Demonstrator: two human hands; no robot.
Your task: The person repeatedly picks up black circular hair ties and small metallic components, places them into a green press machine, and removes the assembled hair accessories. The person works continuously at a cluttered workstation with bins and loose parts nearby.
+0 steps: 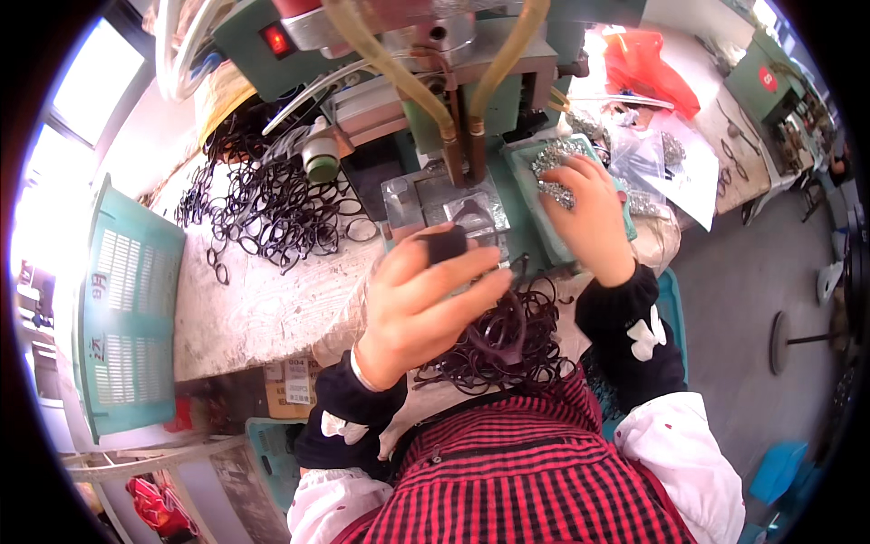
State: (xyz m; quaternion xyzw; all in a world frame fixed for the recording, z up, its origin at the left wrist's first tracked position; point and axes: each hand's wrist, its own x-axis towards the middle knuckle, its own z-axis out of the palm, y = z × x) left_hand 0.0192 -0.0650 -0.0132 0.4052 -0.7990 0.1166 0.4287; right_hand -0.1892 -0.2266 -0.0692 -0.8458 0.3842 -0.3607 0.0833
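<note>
Fingers of the left hand [419, 304] spread around a stubby black piece [444, 245], its long axis running sideways (pinched or worn, I cannot tell). Those of the right hand [589, 210] curl over shiny metal bits [553, 161] in a green tray [529, 195], any pinch unclear; curved, glossy dark frames [544, 337] heap below the left fingertips.

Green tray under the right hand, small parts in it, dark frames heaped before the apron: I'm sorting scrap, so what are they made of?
Green tray: probably smooth plastic, judging by its even colour and moulded-looking rim.
Small parts: likely bright metal, given their silvery glints.
Dark frames: perhaps glossy plastic, from the soft highlights along their slim curves, though coated metal can't be ruled out.
</note>
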